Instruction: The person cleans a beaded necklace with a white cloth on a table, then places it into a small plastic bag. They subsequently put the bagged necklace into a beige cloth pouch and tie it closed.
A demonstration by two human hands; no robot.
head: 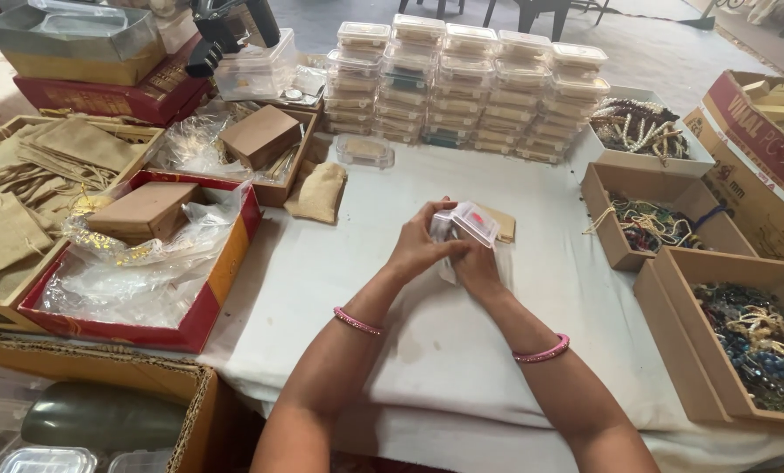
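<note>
Near corner, left: a corrugated cardboard carton (pixel 129 385) stood at the desk's near edge, clear plastic lids (pixel 46 458) below it
Wrists: a pink bangle (pixel 357 321) sat on the left forearm, a second pink bangle (pixel 542 352) on the right
Desk: the desk (pixel 427 350) was covered in white cloth
Left hand: the left hand (pixel 420 243) was clenched round the left side of a small clear plastic box (pixel 469 222), fingers curled over its top edge
Right hand: the right hand (pixel 478 263) grasped the same box from below and right, fingers closed on it
Box position: held just above the desk at its middle, lid tilted up, a pink patch showing inside; a tan pouch (pixel 502 224) lay just behind it
Left side: a red tray (pixel 212 298) held crumpled clear plastic and a brown box (pixel 146 210); a wooden tray of tan cloth pouches (pixel 24 197) lay further left
Right side: three brown open boxes of beaded strings (pixel 760 342) ranged along the edge
Mid desk: one loose tan bag (pixel 318 191) and a single clear container (pixel 365 151) lay apart
Far: stacked clear lidded containers (pixel 471 83) stood in rows across the back
</note>
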